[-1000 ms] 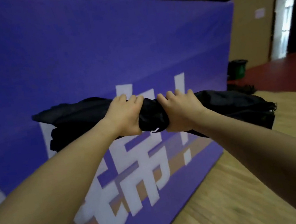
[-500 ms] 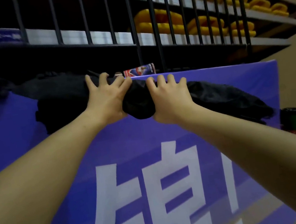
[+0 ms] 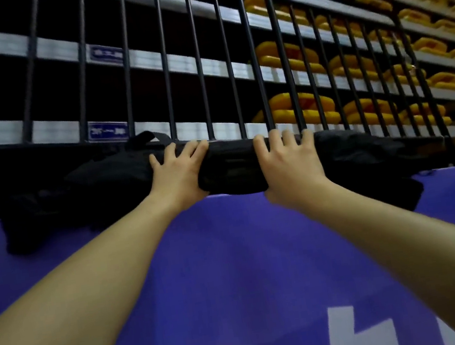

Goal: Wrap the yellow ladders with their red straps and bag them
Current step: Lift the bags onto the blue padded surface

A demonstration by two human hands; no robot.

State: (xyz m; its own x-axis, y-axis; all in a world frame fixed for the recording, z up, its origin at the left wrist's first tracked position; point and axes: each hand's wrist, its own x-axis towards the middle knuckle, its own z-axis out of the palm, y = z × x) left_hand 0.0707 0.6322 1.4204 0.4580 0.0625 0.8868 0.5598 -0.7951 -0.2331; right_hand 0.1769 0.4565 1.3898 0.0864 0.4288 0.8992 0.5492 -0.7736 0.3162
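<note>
Arms come up from the lower corners, and between them we see the blue padded barrier [image 3: 233, 260], which carries large white characters near its bottom; these are cut off, so we cannot read them. On the top edge of this barrier lies the black bag [image 3: 231, 168]. Its long axis runs left to right, across our reach, and both its ends hang a little over the near face. Our left hand [image 3: 175, 175] and right hand [image 3: 290, 163] lie on its middle part, side by side but apart, equally near to it. The fingers of both are spread and bent over the top of the bag; whether they press it or grasp it, we cannot tell. We judge that the coming move depends on this balance along the top edge. The yellow ladders are not visible; probably they are inside. Behind stands a black metal fence [image 3: 198, 67]. Further are shelves with yellow items [image 3: 288, 56] and a small blue label [image 3: 107, 130], too blurred to read.
</note>
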